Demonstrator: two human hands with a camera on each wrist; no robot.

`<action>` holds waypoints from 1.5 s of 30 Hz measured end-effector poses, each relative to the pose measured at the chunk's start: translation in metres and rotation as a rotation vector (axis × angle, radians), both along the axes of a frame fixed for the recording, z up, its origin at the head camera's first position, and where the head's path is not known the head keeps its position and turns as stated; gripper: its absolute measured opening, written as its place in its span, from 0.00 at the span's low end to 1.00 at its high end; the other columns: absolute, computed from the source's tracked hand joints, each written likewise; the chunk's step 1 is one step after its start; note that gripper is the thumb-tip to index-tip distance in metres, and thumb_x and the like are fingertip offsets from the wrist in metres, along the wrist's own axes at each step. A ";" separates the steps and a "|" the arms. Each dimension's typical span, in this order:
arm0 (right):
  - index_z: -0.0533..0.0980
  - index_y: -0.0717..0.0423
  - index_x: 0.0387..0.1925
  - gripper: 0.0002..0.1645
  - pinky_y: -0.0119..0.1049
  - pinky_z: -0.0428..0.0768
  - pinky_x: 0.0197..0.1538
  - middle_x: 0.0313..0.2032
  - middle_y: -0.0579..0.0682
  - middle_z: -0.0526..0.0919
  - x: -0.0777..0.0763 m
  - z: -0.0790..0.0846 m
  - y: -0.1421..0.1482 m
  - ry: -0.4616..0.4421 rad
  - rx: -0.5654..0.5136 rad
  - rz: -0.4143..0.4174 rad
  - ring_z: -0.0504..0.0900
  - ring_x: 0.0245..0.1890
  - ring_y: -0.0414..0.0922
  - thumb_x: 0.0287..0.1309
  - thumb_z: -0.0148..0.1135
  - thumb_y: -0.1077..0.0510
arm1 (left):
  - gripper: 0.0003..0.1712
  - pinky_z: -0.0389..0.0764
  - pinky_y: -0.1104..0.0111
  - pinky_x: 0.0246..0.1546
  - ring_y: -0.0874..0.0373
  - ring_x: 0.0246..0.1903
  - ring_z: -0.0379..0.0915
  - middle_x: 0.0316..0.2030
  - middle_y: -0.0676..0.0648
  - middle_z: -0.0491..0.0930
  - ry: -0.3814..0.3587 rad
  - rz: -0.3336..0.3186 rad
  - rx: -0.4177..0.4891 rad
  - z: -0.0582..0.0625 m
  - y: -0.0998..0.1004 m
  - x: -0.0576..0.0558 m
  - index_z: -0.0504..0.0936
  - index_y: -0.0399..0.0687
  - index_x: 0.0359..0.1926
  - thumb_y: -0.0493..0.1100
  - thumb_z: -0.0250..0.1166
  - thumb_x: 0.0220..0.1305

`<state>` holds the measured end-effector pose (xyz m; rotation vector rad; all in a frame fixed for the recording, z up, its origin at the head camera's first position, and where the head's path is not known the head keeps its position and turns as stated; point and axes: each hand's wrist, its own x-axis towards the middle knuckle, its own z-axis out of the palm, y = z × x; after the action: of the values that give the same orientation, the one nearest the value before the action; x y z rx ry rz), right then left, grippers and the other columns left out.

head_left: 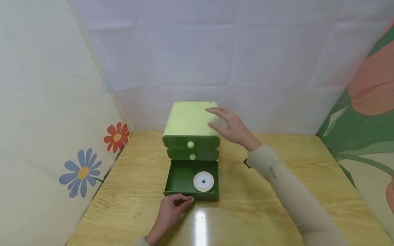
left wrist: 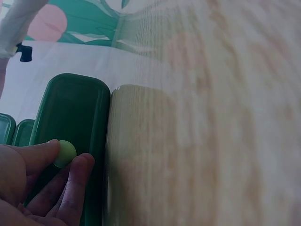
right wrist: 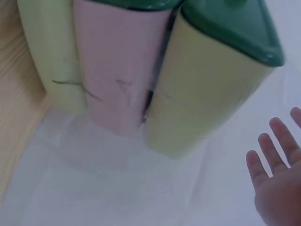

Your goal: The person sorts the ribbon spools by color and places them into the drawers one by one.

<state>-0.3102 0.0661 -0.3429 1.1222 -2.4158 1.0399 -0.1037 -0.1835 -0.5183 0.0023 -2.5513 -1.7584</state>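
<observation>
A small drawer cabinet (head_left: 194, 118) with a pale green top and dark green drawer fronts stands on the table. Its bottom drawer (head_left: 181, 176) is pulled out, and a white spool (head_left: 203, 181) lies flat inside, toward the right. My left hand (head_left: 172, 208) pinches the round light green knob (left wrist: 67, 153) of that drawer between thumb and fingers. Beside the cabinet's top right edge, my right hand (head_left: 232, 126) hovers with its fingers extended. In the right wrist view its fingers (right wrist: 284, 136) are spread apart and hold nothing.
The upper two drawers, with knobs (head_left: 191, 145), are closed. A wooden table (head_left: 261, 198) carries the cabinet. Behind it hangs a creased white sheet (head_left: 197, 58). Flower-patterned panels (head_left: 46, 102) stand at the left and right.
</observation>
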 end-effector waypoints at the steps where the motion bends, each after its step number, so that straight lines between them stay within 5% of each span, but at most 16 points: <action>1: 0.70 0.47 0.73 0.30 0.60 0.70 0.73 0.69 0.54 0.74 -0.004 -0.001 0.000 -0.017 0.008 -0.009 0.70 0.71 0.55 0.74 0.61 0.47 | 0.05 0.86 0.77 0.39 0.66 0.36 0.86 0.37 0.48 0.92 -0.001 0.000 0.002 0.000 0.000 0.000 0.93 0.48 0.37 0.37 0.77 0.59; 11: 0.66 0.44 0.76 0.33 0.64 0.60 0.77 0.77 0.51 0.64 -0.030 -0.014 0.000 -0.133 0.080 -0.051 0.60 0.78 0.55 0.75 0.56 0.42 | 0.05 0.86 0.77 0.38 0.67 0.35 0.86 0.36 0.48 0.92 0.018 -0.005 0.003 -0.002 0.003 -0.001 0.93 0.47 0.37 0.37 0.77 0.58; 22: 0.62 0.46 0.78 0.32 0.61 0.50 0.82 0.81 0.50 0.56 -0.032 -0.032 0.004 -0.220 0.133 0.002 0.48 0.82 0.53 0.81 0.46 0.42 | 0.05 0.85 0.77 0.38 0.68 0.35 0.85 0.35 0.50 0.92 0.013 -0.017 -0.015 -0.005 0.003 0.001 0.93 0.50 0.37 0.38 0.78 0.58; 45: 0.63 0.46 0.78 0.32 0.60 0.49 0.82 0.81 0.49 0.56 -0.031 -0.024 0.003 -0.251 0.145 0.000 0.46 0.83 0.52 0.81 0.46 0.42 | 0.04 0.85 0.76 0.41 0.65 0.38 0.86 0.36 0.53 0.91 0.015 -0.037 -0.066 0.001 0.003 -0.013 0.93 0.51 0.37 0.39 0.77 0.60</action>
<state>-0.3412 0.0691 -0.3671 1.0939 -2.7260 1.0781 -0.1170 -0.1807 -0.5174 -0.0604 -2.6143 -1.6782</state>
